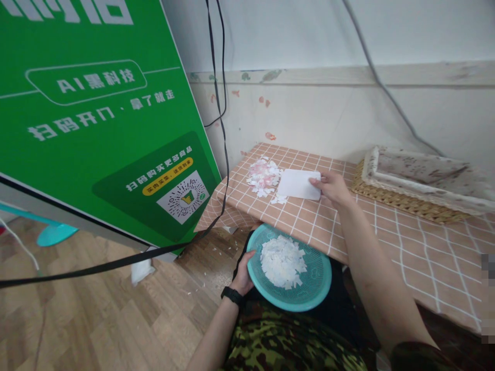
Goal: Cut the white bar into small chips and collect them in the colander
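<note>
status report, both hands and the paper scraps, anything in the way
Left hand holds green basket of white scraps. Right hand holds white card beside pinkish-white pile. Black cord off left, touching neither hand.

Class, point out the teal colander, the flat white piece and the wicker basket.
Teal colander (317, 275): head view, bare inner wall.
Flat white piece (299, 184): head view, middle of face.
Wicker basket (410, 203): head view, woven front side.

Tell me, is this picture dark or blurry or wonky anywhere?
Head view: soft light, but gloomy below the tablecloth edge; the white card looks bright, with little detail; the green panel slants steeply, rather wide-angle; blocky grey patches hide part of the right edge.
</note>
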Available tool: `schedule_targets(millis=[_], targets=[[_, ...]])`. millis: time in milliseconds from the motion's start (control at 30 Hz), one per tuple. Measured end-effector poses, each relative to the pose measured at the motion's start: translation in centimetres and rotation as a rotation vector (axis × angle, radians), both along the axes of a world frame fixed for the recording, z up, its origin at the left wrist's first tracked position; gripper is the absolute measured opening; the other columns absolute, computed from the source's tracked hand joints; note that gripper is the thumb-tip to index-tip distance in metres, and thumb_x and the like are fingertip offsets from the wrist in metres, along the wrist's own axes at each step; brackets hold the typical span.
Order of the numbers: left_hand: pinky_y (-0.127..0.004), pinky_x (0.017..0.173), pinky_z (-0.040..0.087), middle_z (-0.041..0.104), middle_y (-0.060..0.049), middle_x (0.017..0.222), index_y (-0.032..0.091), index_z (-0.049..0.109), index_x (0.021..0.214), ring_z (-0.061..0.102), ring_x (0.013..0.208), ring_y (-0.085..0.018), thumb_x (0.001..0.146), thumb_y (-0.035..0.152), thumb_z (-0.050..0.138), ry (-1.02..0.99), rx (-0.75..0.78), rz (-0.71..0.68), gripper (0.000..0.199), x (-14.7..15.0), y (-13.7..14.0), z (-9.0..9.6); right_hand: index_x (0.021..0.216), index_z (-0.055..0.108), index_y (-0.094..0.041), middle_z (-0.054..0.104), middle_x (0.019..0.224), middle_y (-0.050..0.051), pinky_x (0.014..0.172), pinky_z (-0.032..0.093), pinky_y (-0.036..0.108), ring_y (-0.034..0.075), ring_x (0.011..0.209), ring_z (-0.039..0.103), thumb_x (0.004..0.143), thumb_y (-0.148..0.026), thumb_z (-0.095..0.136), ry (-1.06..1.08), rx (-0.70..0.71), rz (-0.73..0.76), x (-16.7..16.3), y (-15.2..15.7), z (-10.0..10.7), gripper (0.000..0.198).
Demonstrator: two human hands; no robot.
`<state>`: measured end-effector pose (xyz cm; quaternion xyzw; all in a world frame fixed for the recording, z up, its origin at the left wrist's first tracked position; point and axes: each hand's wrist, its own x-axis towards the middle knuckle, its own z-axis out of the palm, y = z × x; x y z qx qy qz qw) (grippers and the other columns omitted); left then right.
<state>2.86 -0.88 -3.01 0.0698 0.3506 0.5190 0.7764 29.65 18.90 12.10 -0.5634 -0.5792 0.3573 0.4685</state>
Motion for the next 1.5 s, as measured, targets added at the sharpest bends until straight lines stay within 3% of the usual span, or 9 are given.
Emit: schedule_targets(millis=[133,300,467,667,833,1000,1100,1200,1500], targets=[[-0.037,0.088,0.043,0.073,-0.010,0.083,0.010,0.069,0.090,0.065,0.088,-0.026,0.076,0.035,0.059,0.010,-0.013,0.010,0.030,0.0,0.0,0.0,0.081,0.060,-0.015,0.058,0.064,0.003,0.040,0.039,0.024,0.013,0.049,0.049,0.061,-0.044,0.070,0.061,-0.088,0.154,-0.7,-0.7,0.5,0.038],[-0.037,0.088,0.043,0.073,-0.009,0.081,0.011,0.069,0.087,0.065,0.087,-0.026,0.076,0.034,0.059,0.022,0.009,0.011,0.028,0.0,0.0,0.1,0.080,0.058,-0.015,0.060,0.067,0.004,0.044,0.044,0.027,0.014,0.052,0.052,0.055,-0.045,0.075,0.144,-0.146,0.150,-0.3,-0.9,0.8,0.042],[-0.036,0.087,0.043,0.073,-0.009,0.082,0.010,0.068,0.090,0.065,0.086,-0.025,0.076,0.034,0.058,0.023,0.018,0.005,0.029,0.0,0.0,0.1,0.072,0.050,-0.017,0.058,0.062,0.002,0.041,0.041,0.024,0.013,0.052,0.052,0.048,-0.042,0.080,0.191,-0.186,0.282,-0.7,-1.1,0.8,0.045],[-0.038,0.087,0.044,0.073,-0.010,0.081,0.010,0.068,0.090,0.065,0.086,-0.027,0.074,0.034,0.061,0.010,-0.010,0.030,0.029,0.0,0.0,0.0,0.072,0.049,-0.017,0.056,0.062,-0.001,0.042,0.043,0.025,0.012,0.050,0.052,0.050,-0.041,0.079,0.238,-0.157,0.218,-0.9,-1.3,1.2,0.045],[-0.037,0.087,0.044,0.072,-0.010,0.087,0.010,0.068,0.094,0.065,0.086,-0.026,0.075,0.034,0.061,-0.002,-0.019,0.016,0.032,0.1,0.0,0.3,0.070,0.048,-0.018,0.054,0.056,-0.002,0.037,0.038,0.023,0.011,0.045,0.048,0.051,-0.042,0.078,0.190,-0.144,0.186,-1.1,-1.4,1.3,0.043],[-0.036,0.085,0.044,0.072,-0.010,0.081,0.010,0.069,0.088,0.066,0.084,-0.026,0.074,0.033,0.061,0.033,-0.006,0.048,0.028,0.1,-0.1,0.6,0.070,0.048,-0.018,0.056,0.058,-0.001,0.040,0.039,0.023,0.012,0.048,0.051,0.050,-0.040,0.079,0.142,-0.169,0.268,-1.0,-1.4,1.4,0.042],[-0.035,0.082,0.045,0.072,-0.007,0.075,0.011,0.069,0.084,0.066,0.076,-0.023,0.074,0.031,0.061,0.059,-0.008,0.095,0.025,0.1,-0.2,1.1,0.072,0.049,-0.018,0.058,0.062,0.000,0.047,0.045,0.027,0.014,0.054,0.055,0.050,-0.042,0.079,0.200,-0.174,0.259,-1.0,-1.5,1.5,0.043],[-0.032,0.079,0.046,0.072,-0.005,0.071,0.011,0.070,0.079,0.066,0.069,-0.020,0.074,0.029,0.061,0.079,-0.027,0.145,0.021,-0.2,-0.2,2.1,0.071,0.048,-0.019,0.057,0.059,-0.001,0.044,0.044,0.026,0.013,0.052,0.053,0.050,-0.042,0.079,0.183,-0.169,0.268,-1.0,-1.5,1.5,0.044],[-0.033,0.080,0.047,0.072,-0.005,0.075,0.012,0.068,0.077,0.066,0.078,-0.022,0.069,0.028,0.064,0.118,-0.024,0.198,0.018,-1.5,0.6,4.9,0.070,0.048,-0.018,0.056,0.059,-0.001,0.042,0.041,0.025,0.012,0.050,0.051,0.052,-0.042,0.078,0.137,-0.150,0.291,-0.6,-1.3,1.4,0.043]])
